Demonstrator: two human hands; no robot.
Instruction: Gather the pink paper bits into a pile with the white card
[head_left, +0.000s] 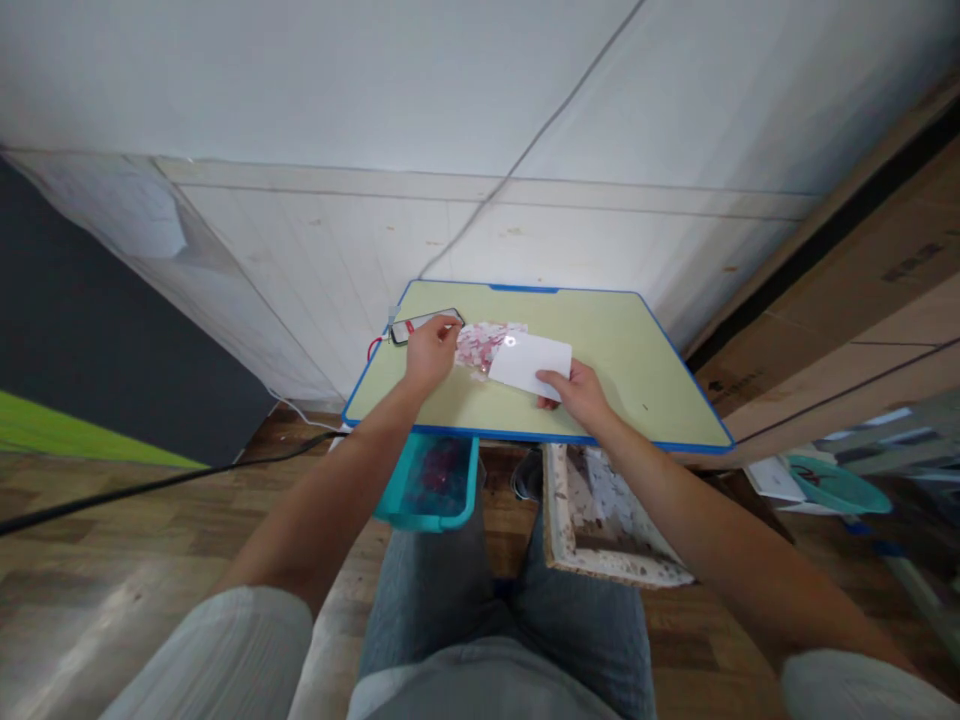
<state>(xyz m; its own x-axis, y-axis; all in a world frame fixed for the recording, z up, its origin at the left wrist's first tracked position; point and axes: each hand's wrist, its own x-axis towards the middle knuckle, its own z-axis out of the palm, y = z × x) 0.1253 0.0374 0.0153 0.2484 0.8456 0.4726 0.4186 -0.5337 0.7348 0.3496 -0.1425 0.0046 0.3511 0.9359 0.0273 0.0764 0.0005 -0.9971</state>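
My right hand (pixel 583 395) grips a white sheet (pixel 531 362), perhaps paper or card, by its right end, with the thumb on top. The sheet is held over the small table, and its left end overlaps a spread of small pink and white pieces (pixel 481 344). At the left edge of these pieces is my left hand (pixel 432 354), its fingertips pinched together. Anything between those fingertips is too small to make out. A phone (pixel 405 330) lies just behind my left hand, which covers part of it.
The pale yellow tabletop (pixel 622 350) has a blue rim and stands against a white wall. Below its front edge are a teal bin (pixel 457 521) on the left and a white speckled box (pixel 555 540) on the right. A black cable (pixel 225 468) runs in from the left.
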